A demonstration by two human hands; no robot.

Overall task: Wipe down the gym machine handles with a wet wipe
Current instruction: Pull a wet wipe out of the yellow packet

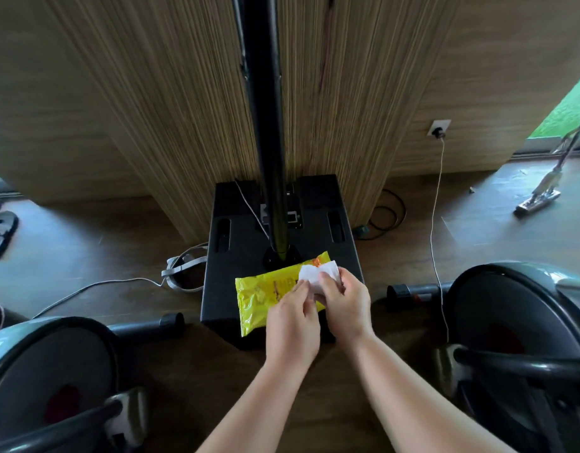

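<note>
**Pulling a wipe from the yellow pack**

Teasing it out now — both hands meet over the yellow wipe pack [262, 299], which lies flat on the black base box [223, 289] at the foot of the black pole [265, 125]. The right hand [344, 305] pinches the white wet wipe [318, 276] at the pack's far end, thumb and fingers closed on a bunched fold of it. The left hand [291, 325] rests on the pack with fingertips pressed near the opening, seemingly steadying it; whether it grips the wipe as well, I cannot tell.

How will this handle? The wipe looks thin, limp and damp — nearly weightless, likely to cling to itself and tear if yanked from one corner. Best taken by a gathered fold, as the right hand has it. The pack is soft, glossy film, probably slippery, so a flat press suits it better than a squeeze.

Either side sit exercise bikes, the right one's dark handle bar [527, 364] just within reach, not yet wiped.
</note>
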